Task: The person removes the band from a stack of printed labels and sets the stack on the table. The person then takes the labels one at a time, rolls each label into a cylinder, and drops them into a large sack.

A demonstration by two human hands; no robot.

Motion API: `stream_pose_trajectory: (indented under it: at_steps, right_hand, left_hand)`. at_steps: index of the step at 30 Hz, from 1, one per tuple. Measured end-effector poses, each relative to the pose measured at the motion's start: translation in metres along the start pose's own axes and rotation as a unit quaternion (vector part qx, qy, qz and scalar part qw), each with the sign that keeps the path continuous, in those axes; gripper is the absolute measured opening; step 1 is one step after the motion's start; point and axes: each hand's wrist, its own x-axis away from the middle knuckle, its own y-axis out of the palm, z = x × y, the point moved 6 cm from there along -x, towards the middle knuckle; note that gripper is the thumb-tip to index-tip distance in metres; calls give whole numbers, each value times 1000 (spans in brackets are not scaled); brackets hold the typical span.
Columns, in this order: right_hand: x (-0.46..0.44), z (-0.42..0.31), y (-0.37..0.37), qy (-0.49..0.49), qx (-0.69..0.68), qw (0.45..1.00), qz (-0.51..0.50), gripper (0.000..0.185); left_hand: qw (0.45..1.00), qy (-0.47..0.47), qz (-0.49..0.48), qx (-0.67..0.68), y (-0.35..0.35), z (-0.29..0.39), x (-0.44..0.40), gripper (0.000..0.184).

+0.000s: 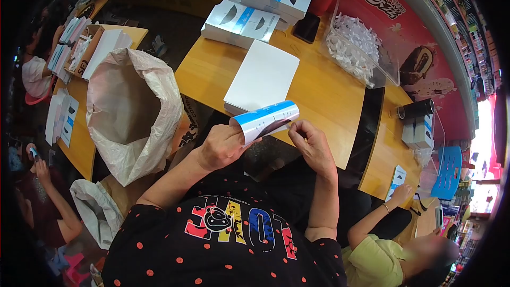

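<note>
My left hand [222,146] is closed on a curled glossy printed sheet [267,119], white with a blue band and a dark shape like an umbrella. It is held just in front of the table's near edge. At the sheet's right end my right hand [314,148] has thumb and forefinger pinched together. Whether those fingers grip the sheet's edge or a small piece at it, I cannot make out. Just beyond the sheet, a stack of white paper [264,76] lies on the wooden table [324,111].
Stacks of blue-banded printed packs [241,20], a phone [306,27] and a clear bin of white strips [353,42] stand at the back. An open white sack [133,111] is left. A person in a yellow-green top [374,260] works at the right table.
</note>
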Motion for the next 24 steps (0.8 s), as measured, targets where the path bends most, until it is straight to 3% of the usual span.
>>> stream_pose_trajectory:
  at_steps: [8,11,13,17,24]
  right_hand:
    - [-6,5,-15,-30,-99,986,132,14]
    - [-7,-3,-15,-38,-56,992,104,13]
    - [-8,-1,-11,-15,9,999,35,9]
    - [-10,6,-10,-32,-35,998,49,11]
    - [-9,1,-9,-32,-23,999,-25,12]
  left_hand:
    - [1000,-12,-13,0,-4,-3,-4,21]
    - [1000,0,-19,1,-5,-2,-6,22]
    - [1000,3,-23,0,-4,-1,-5,22]
    - [1000,12,-26,11,-2,-2,0,25]
    - [998,30,-53,27,2,-4,5,27]
